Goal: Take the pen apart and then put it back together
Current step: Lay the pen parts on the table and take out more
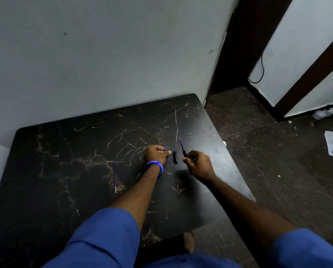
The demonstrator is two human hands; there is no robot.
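Black scratched marble-look table (69, 171), bare leftward; left hand (155, 154) pinches a blue pen piece (166, 150), right hand (198, 165) grips the pen tube (182, 148); black cap (175, 157) between.

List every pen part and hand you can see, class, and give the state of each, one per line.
Left hand: closed around a small blue pen piece.
Right hand: gripping the dark pen barrel, tip pointing away.
Black cap: lying loose on the table, between the hands.
Ink refill: lying apart, left of the hands.
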